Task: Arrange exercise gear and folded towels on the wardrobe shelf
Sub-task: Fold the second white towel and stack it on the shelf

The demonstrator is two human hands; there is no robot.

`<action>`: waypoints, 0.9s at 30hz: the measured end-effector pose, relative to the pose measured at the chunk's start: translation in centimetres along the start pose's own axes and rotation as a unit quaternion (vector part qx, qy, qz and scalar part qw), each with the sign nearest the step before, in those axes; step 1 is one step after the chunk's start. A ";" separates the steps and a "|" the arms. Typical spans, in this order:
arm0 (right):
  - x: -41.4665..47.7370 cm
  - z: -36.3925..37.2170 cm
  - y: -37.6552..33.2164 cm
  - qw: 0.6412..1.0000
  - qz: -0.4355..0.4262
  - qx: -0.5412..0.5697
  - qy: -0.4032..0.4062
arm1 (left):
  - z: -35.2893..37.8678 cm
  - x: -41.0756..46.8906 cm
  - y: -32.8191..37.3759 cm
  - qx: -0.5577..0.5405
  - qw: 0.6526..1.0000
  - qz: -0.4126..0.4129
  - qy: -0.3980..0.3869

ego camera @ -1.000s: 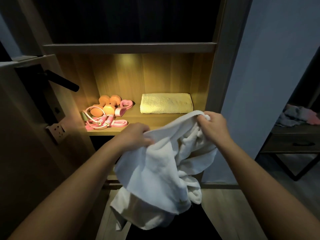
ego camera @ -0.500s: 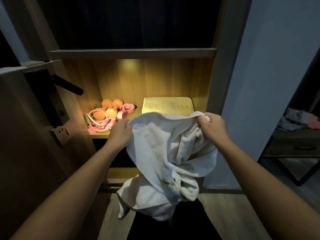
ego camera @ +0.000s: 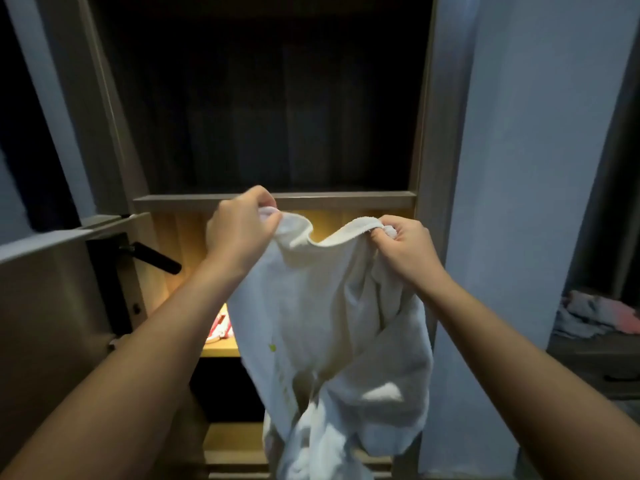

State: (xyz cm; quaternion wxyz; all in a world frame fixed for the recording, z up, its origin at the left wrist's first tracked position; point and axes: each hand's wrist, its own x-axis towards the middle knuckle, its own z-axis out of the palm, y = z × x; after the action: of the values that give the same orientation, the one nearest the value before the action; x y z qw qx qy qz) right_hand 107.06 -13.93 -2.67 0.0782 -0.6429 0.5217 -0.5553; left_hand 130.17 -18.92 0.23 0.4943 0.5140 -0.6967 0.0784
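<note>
White towel (ego camera: pixel 325 327), just one, hung before the lit shelf (ego camera: pixel 220 350), pinched by my left hand (ego camera: pixel 239 230) and right hand (ego camera: pixel 403 247).

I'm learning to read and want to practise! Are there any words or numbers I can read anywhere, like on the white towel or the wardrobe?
No text can be read here.
White towel, held up by the left hand and right hand: a small green mark with faint marks below it, too blurred to read.
Wardrobe shelf: no label or number shows.
</note>
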 end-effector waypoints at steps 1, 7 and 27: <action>0.4 -0.5 -0.5 1.000 0.000 -0.003 0.005 | -1.2 1.1 0.3 0.033 0.999 0.010 0.032; 1.4 -1.8 -2.6 1.000 0.002 -0.018 -0.011 | -5.4 4.4 2.4 0.136 0.988 0.061 0.024; -4.2 2.4 3.6 0.989 0.030 -0.023 -0.143 | 2.4 -5.1 -4.4 0.134 0.966 -0.066 -0.210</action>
State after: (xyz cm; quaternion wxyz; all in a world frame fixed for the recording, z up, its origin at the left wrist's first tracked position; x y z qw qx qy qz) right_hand 107.57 -13.49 -8.64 0.1539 -0.7014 0.5367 -0.4431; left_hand 132.10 -19.13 -6.61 0.2676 0.6252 -0.7326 0.0288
